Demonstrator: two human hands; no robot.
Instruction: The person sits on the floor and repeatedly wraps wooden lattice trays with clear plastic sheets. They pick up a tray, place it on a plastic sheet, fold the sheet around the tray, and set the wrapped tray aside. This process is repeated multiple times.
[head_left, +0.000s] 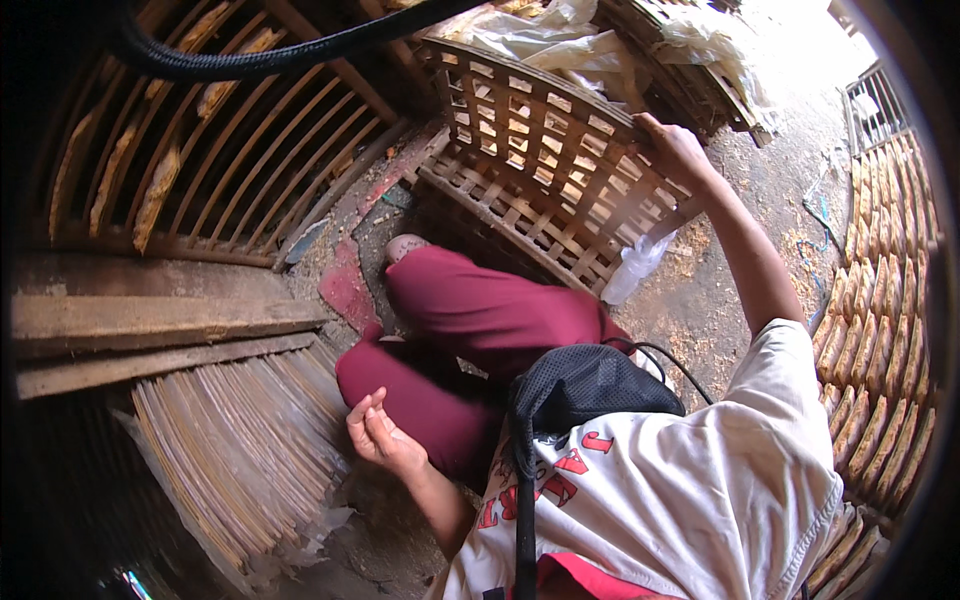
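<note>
My right hand (671, 150) grips the top edge of a wooden lattice panel (551, 146), which stands tilted up. Its lower edge meets another wooden lattice (517, 214), lying flat and low in front of my crossed legs (495, 311). Over my left thigh, my left hand (386, 439) is raised with the fingers loosely curled, and I see nothing in it. A long row of thin sheets (240, 442), packed on edge with plastic around them, lies beside that hand. A crumpled clear plastic bag (637, 266) rests at the near right corner of the lattices.
A slatted wooden rack (247, 165) at upper left holds several rough brown pieces. Wooden beams (165, 319) lie below it. Rows of brown slabs (874, 337) line the right side. Stacked panels with plastic sheeting (697, 60) stand behind. Crumbs cover the concrete floor (750, 195).
</note>
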